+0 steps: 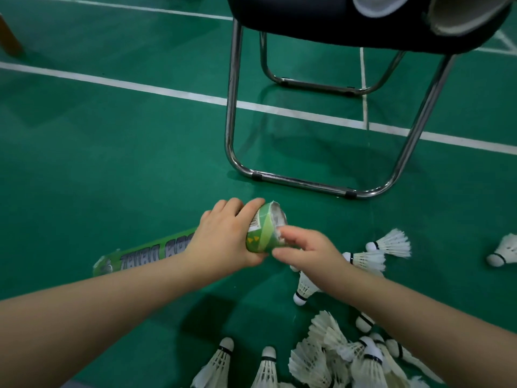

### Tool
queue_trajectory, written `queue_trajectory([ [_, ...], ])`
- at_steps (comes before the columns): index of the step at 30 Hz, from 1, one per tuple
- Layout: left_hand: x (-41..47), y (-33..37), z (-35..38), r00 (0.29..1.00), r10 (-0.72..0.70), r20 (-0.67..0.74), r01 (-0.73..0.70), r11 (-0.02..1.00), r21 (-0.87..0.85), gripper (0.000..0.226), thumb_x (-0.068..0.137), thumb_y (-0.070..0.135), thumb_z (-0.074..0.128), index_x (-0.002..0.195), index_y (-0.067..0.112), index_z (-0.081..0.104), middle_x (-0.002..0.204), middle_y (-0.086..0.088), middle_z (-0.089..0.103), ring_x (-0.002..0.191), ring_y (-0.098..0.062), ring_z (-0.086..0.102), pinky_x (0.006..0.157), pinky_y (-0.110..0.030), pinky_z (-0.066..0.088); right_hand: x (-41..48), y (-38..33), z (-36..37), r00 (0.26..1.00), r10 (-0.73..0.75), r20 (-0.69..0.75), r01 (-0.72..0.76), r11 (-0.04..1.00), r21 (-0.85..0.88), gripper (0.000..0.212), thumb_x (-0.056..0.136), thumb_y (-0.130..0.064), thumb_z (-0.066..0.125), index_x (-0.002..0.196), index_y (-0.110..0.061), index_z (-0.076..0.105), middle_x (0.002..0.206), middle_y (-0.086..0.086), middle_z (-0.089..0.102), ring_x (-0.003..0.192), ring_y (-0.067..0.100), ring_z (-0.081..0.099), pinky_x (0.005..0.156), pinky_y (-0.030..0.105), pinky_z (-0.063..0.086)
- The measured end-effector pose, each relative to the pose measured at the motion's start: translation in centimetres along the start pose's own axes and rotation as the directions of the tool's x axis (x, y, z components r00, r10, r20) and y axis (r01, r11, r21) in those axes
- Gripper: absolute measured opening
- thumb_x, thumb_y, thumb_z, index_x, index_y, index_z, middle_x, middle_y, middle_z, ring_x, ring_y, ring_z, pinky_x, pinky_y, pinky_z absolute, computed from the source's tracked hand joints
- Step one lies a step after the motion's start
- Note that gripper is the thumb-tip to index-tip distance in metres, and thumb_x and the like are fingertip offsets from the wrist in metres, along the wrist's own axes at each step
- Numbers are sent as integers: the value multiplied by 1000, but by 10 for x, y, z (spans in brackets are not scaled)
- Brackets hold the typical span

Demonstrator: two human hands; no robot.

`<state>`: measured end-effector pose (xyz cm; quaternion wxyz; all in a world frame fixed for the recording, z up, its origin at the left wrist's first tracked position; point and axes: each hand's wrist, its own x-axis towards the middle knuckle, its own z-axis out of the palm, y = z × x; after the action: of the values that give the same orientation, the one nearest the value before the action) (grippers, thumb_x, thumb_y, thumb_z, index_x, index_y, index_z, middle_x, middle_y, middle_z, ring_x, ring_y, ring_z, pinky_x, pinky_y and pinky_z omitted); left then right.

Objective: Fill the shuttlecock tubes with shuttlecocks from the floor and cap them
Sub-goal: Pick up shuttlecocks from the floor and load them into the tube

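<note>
Light is even and rather dim, falling from overhead. The green floor (112, 163) has a soft sheen, and the chair's chrome legs (232, 107) show narrow glare streaks. A soft shadow lies between my 2 forearms (84, 312). The shuttlecocks (335, 357) read bright white. Wide-angle distortion bows the court lines (140, 85). The corners look stretched and soft.

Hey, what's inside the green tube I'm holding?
White shuttlecock feathers show at the open mouth of the green tube. The tube wall hides how many are stacked deeper.
</note>
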<state>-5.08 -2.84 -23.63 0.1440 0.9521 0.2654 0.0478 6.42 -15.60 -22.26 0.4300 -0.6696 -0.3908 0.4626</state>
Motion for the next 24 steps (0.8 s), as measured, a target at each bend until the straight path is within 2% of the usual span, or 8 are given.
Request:
queue_trajectory([
  [3, -6, 14, -1, 995, 67, 70, -68, 998, 17, 93, 66, 54, 70, 144, 27, 29, 115, 0, 46, 106, -21, 40, 89, -35, 36, 2, -6, -5, 963, 142, 227, -117, 986, -121, 46, 61, -18, 55, 100, 6, 58, 93, 18, 60, 85, 29, 56, 81, 44, 47],
  [6, -6, 25, 1, 988, 88, 124, -96, 994, 60, 93, 68, 56, 67, 145, 28, 23, 118, 1, 43, 109, -20, 38, 92, -34, 35, 1, -9, -9, 923, 231, 307, -188, 969, -162, 35, 68, -10, 62, 97, 10, 57, 88, 10, 51, 83, 19, 46, 76, 32, 39],
  [9, 1, 29, 6, 993, 60, 99, -65, 997, 51, 87, 70, 55, 65, 143, 30, 25, 117, 1, 44, 109, -21, 40, 93, -34, 36, -2, -8, -17, 991, 125, 43, -129, 987, 101, 12, 84, 2, 54, 88, -4, 64, 82, 6, 60, 77, 15, 54, 75, 25, 44],
  [12, 8, 30, 13, 995, 29, 91, -32, 999, 27, 85, 69, 54, 68, 141, 31, 27, 117, 1, 45, 108, -21, 40, 93, -36, 38, 3, 2, -46, 924, 142, -356, -27, 950, 310, 20, 88, -1, 47, 73, -6, 60, 74, 6, 61, 70, 14, 57, 70, 17, 51],
  [14, 8, 30, 17, 994, 18, 104, -23, 999, 48, 85, 69, 54, 67, 140, 31, 27, 117, 1, 45, 107, -20, 40, 93, -35, 38, 9, 22, -63, 849, 239, -472, -166, 968, 190, 18, 90, -10, 47, 78, -10, 60, 78, 3, 64, 75, 18, 60, 83, 29, 52],
  [17, 9, 29, 22, 993, 8, 120, -16, 998, 59, 85, 69, 54, 67, 140, 32, 26, 117, 2, 45, 107, -20, 40, 92, -35, 38, 9, 61, -67, 845, 369, -388, -461, 869, -178, 18, 91, -22, 49, 106, -18, 59, 104, 0, 63, 90, 21, 60, 84, 37, 50],
  [20, 8, 32, 25, 992, 13, 125, -20, 998, 59, 85, 69, 54, 67, 140, 31, 27, 117, 1, 45, 107, -20, 40, 91, -35, 37, 11, 92, -59, 876, 376, -303, -479, 751, -455, 34, 90, -24, 50, 123, -18, 50, 121, 3, 56, 93, 18, 56, 79, 31, 47],
  [24, 7, 33, 28, 992, 23, 127, -31, 998, 59, 84, 70, 54, 66, 140, 31, 26, 117, 2, 44, 107, -19, 39, 92, -35, 36, 29, 112, -55, 871, 324, -370, -488, 662, -568, 58, 89, -29, 55, 141, -19, 32, 140, 5, 45, 125, 26, 44, 100, 40, 41],
])
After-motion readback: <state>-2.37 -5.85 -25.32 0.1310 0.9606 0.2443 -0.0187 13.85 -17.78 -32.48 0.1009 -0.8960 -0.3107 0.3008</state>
